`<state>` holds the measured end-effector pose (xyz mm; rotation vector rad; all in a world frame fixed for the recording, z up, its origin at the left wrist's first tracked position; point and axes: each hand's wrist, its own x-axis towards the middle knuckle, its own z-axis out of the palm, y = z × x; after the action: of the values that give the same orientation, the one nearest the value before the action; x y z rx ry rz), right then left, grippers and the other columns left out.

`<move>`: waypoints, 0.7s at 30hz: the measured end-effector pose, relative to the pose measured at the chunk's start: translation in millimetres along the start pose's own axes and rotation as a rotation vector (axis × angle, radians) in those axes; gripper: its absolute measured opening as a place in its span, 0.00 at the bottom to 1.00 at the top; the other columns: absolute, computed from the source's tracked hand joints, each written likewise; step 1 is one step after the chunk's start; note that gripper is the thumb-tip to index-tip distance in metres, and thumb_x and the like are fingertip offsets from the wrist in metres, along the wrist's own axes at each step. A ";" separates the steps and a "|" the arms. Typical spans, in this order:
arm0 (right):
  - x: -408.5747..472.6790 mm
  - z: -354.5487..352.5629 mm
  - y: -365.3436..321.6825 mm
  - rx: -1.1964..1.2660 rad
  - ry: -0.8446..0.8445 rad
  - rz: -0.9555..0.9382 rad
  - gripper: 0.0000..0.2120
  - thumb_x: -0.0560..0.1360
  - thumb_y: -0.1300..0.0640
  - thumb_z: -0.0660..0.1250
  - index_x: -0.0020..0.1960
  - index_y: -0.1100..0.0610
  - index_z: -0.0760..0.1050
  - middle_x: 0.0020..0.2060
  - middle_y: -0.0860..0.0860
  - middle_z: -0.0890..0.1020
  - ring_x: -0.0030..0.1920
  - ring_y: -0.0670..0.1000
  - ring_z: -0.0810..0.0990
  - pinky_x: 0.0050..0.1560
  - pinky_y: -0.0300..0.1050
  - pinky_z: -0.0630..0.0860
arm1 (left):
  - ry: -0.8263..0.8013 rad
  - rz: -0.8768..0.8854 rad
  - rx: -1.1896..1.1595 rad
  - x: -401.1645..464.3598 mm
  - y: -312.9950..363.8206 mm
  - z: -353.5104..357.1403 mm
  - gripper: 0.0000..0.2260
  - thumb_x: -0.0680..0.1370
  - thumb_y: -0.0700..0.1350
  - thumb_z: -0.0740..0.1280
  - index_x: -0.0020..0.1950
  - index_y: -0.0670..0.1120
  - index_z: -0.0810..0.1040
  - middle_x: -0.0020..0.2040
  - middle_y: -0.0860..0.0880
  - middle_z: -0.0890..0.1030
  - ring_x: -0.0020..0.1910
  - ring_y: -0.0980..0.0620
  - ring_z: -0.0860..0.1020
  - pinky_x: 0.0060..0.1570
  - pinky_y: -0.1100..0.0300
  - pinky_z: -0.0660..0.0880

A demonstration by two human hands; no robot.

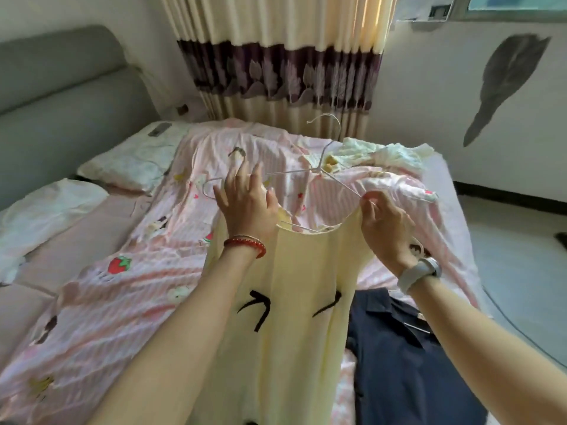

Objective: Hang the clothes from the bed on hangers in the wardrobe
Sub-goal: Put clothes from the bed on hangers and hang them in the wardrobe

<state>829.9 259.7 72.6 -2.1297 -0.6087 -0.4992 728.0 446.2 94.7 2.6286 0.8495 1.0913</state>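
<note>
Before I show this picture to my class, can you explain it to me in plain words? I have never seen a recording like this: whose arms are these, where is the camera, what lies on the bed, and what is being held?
There is no machine here. The single picture comes from a wide-angle camera worn on a person's head, looking forward and down, so the two arms reaching in from below are that person's own.

The left hand, with a red bead bracelet on its wrist, has its fingers spread against the left shoulder of a pale yellow garment. The right hand, above a white watch, pinches the garment's right shoulder. They are fitting the garment onto a white wire hanger.

Underneath is a bed with a pink striped cover printed with strawberries. A dark navy garment lies on it at lower right, pillows at left. A curtain hangs behind.
</note>
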 end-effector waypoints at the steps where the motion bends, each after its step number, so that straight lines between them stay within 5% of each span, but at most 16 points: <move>1: 9.7 15.9 17.9 -0.037 -0.049 0.039 0.07 0.78 0.59 0.60 0.52 0.59 0.76 0.40 0.58 0.83 0.41 0.59 0.81 0.40 0.43 0.68 | -0.118 -0.028 -0.015 -6.6 2.3 26.3 0.23 0.72 0.48 0.57 0.67 0.46 0.71 0.68 0.43 0.71 0.68 0.43 0.67 0.67 0.40 0.54; 6: 22.0 113.2 119.7 -0.117 -0.273 0.149 0.09 0.78 0.58 0.59 0.53 0.59 0.77 0.44 0.60 0.83 0.45 0.61 0.79 0.40 0.45 0.66 | -0.739 -0.165 0.065 -81.2 -22.9 147.2 0.26 0.79 0.51 0.56 0.75 0.54 0.52 0.77 0.51 0.48 0.75 0.49 0.46 0.71 0.44 0.44; 9: 10.3 168.3 187.3 -0.165 -0.404 0.255 0.11 0.77 0.59 0.59 0.55 0.59 0.78 0.50 0.60 0.82 0.51 0.62 0.78 0.45 0.48 0.70 | -0.987 -0.227 0.146 -123.2 -49.8 199.3 0.26 0.79 0.53 0.55 0.75 0.55 0.48 0.77 0.51 0.44 0.75 0.48 0.42 0.71 0.42 0.44; 12: -3.8 201.5 243.5 -0.282 -0.629 0.285 0.16 0.78 0.60 0.57 0.64 0.59 0.72 0.61 0.60 0.76 0.61 0.61 0.73 0.57 0.51 0.68 | -1.144 -0.203 0.257 -153.1 -74.5 234.8 0.26 0.79 0.56 0.53 0.75 0.56 0.49 0.76 0.51 0.44 0.74 0.46 0.41 0.70 0.40 0.45; 15: -19.7 214.6 267.6 -0.438 -0.840 0.219 0.22 0.79 0.54 0.54 0.72 0.54 0.59 0.72 0.55 0.61 0.72 0.56 0.57 0.69 0.57 0.55 | -1.284 -0.200 0.306 -169.9 -88.3 254.4 0.26 0.79 0.57 0.51 0.75 0.58 0.46 0.76 0.51 0.40 0.74 0.45 0.39 0.69 0.39 0.43; 21: -32.5 218.0 240.8 -0.439 -0.931 0.115 0.25 0.79 0.52 0.53 0.74 0.50 0.52 0.75 0.53 0.52 0.75 0.55 0.46 0.71 0.62 0.43 | -1.222 -0.132 0.337 -151.4 -91.5 255.3 0.25 0.80 0.55 0.51 0.75 0.57 0.47 0.77 0.50 0.43 0.75 0.46 0.41 0.70 0.40 0.43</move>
<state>973.1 302.6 -217.6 -2.7619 -0.9222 0.5266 778.7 450.7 -211.7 2.6768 0.8564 -0.7589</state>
